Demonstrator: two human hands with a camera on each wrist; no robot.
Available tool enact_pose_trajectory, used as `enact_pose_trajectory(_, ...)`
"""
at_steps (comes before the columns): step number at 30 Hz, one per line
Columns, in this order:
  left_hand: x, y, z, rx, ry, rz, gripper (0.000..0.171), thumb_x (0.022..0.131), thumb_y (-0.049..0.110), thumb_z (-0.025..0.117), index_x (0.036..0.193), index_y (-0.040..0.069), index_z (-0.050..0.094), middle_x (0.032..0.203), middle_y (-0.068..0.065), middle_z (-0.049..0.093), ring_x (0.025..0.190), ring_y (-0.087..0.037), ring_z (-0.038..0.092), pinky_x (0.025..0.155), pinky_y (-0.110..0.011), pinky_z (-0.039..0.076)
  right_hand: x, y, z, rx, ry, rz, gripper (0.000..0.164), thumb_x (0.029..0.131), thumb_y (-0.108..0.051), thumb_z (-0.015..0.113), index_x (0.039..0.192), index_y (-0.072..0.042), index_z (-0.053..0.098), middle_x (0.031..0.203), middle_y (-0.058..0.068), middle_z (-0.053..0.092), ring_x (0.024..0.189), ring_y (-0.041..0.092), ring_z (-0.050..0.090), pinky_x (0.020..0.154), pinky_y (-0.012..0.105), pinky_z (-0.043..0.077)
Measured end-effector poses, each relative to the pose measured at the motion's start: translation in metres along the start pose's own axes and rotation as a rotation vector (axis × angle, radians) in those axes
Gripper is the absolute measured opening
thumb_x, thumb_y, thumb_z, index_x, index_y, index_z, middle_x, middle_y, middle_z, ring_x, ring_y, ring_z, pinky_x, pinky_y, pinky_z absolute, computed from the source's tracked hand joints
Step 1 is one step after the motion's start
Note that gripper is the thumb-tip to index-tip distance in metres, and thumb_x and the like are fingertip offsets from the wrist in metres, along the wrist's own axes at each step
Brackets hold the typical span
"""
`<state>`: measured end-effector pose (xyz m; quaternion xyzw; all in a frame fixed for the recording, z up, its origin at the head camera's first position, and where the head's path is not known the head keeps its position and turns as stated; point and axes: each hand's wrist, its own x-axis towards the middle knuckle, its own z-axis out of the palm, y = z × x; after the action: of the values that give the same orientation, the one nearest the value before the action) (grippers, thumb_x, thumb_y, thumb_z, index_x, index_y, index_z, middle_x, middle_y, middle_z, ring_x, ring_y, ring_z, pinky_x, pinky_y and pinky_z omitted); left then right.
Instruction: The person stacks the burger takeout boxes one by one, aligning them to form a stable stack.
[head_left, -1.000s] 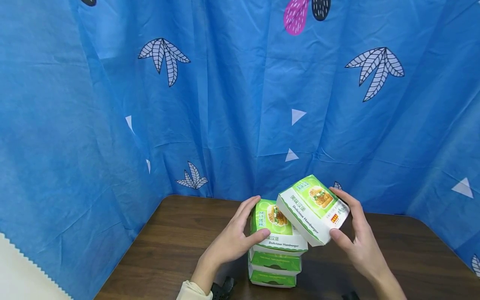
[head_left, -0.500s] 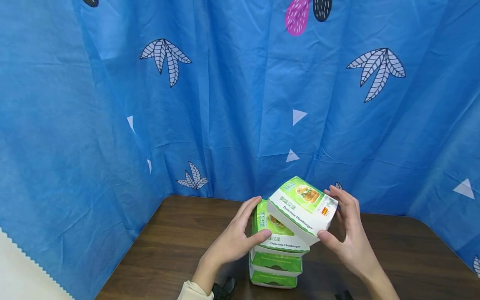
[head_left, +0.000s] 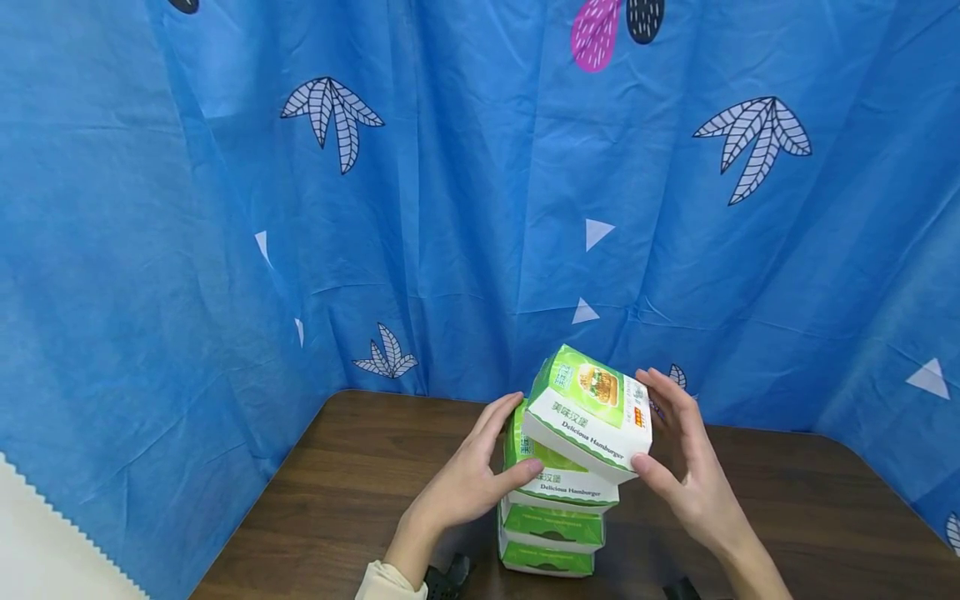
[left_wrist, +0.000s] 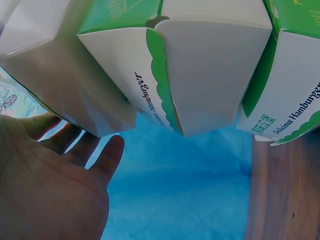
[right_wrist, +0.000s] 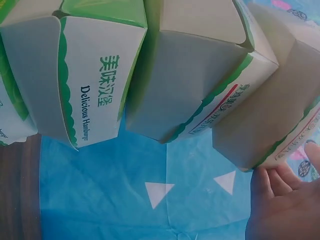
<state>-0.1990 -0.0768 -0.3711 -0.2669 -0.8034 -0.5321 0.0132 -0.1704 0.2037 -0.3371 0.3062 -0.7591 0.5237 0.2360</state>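
In the head view, two green-and-white hamburger boxes (head_left: 551, 527) stand stacked on the table. Above them sits a third hamburger box (head_left: 573, 490), its left side gripped between thumb and fingers of my left hand (head_left: 461, 483). A fourth hamburger box (head_left: 592, 417) is tilted over that one, partly covering its lid. My right hand (head_left: 693, 487) holds this top box by its right end, thumb in front and fingers behind. In the right wrist view, my right hand (right_wrist: 285, 205) is against the outermost box (right_wrist: 272, 107). The left wrist view shows my left hand's fingers (left_wrist: 107, 155) at a box underside.
The dark wooden table (head_left: 322, 508) extends to both sides of the stack. Behind it hangs a blue patterned curtain (head_left: 465, 208), which also runs down the left and right sides. A pale sheet (head_left: 52, 542) shows at lower left. A black wrist device (head_left: 450, 575) sits near my left sleeve.
My right hand has carried the top box leftward over the stack and turned it closer in line with the box below. My left hand and the lower boxes stay in place.
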Motion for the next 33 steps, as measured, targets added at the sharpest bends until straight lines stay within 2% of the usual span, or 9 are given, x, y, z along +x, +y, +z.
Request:
enact_pose_trajectory(4,0.0000,0.0000,0.0007,-0.017,-0.002,-0.007,0.080,0.096,0.052,0.066,0.162,0.035,0.024,0.164,0.018,0.024,0.146,-0.014,0.033,0.115,-0.055,0.038,0.0015,-0.0008,0.0010,0.044,-0.021,-0.002,0.086,0.088,0.013,0.059,0.162,-0.008,0.021,0.164,0.009,0.030,0.149,0.011,0.030,0.117,0.012,0.026)
enact_pose_trajectory(8,0.0002,-0.0008,0.0009,-0.021,-0.006,0.005,0.081,0.097,0.051,0.067,0.163,0.032,0.024,0.165,0.016,0.023,0.145,-0.015,0.033,0.115,-0.056,0.038,0.0034,0.0010,0.0029,0.049,-0.027,-0.013,0.084,0.088,0.013,0.058,0.162,-0.006,0.021,0.164,0.012,0.030,0.149,0.011,0.031,0.117,0.013,0.026)
enact_pose_trajectory(14,0.0005,-0.0011,0.0010,-0.025,-0.007,0.011,0.081,0.096,0.052,0.067,0.162,0.038,0.022,0.165,0.017,0.022,0.145,-0.014,0.034,0.115,-0.055,0.039,0.0045,0.0022,0.0050,0.058,-0.046,0.005,0.082,0.090,0.011,0.055,0.162,-0.006,0.020,0.167,0.016,0.025,0.151,0.012,0.030,0.116,0.013,0.027)
enact_pose_trajectory(17,0.0004,-0.0009,0.0006,-0.020,-0.004,0.010,0.083,0.096,0.053,0.067,0.162,0.040,0.019,0.166,0.018,0.022,0.146,-0.013,0.034,0.114,-0.055,0.039,0.0054,0.0010,0.0065,0.072,-0.061,0.016,0.082,0.091,0.010,0.053,0.164,-0.009,0.019,0.169,0.013,0.023,0.152,0.012,0.029,0.113,0.013,0.030)
enact_pose_trajectory(21,0.0000,-0.0004,0.0002,-0.016,-0.003,0.000,0.085,0.094,0.058,0.066,0.162,0.043,0.017,0.167,0.018,0.020,0.150,-0.014,0.030,0.115,-0.058,0.036,0.0068,-0.0002,0.0079,0.086,-0.086,0.004,0.082,0.093,0.008,0.050,0.165,-0.011,0.016,0.170,0.012,0.020,0.152,0.014,0.029,0.109,0.014,0.032)
enact_pose_trajectory(26,-0.0008,0.0002,-0.0004,-0.006,0.000,-0.012,0.088,0.093,0.064,0.062,0.164,0.041,0.015,0.169,0.015,0.018,0.155,-0.019,0.024,0.116,-0.064,0.033,0.0071,0.0005,0.0080,0.111,-0.121,0.004,0.079,0.096,0.007,0.045,0.166,-0.011,0.013,0.172,0.011,0.015,0.153,0.015,0.025,0.109,0.014,0.030)
enact_pose_trajectory(33,-0.0019,0.0011,-0.0013,0.000,0.004,-0.018,0.087,0.092,0.066,0.061,0.162,0.046,0.013,0.169,0.014,0.018,0.155,-0.020,0.024,0.114,-0.066,0.035,0.0072,0.0010,0.0070,0.140,-0.143,0.021,0.075,0.099,0.004,0.040,0.166,-0.012,0.011,0.172,0.011,0.012,0.152,0.016,0.024,0.108,0.015,0.032)
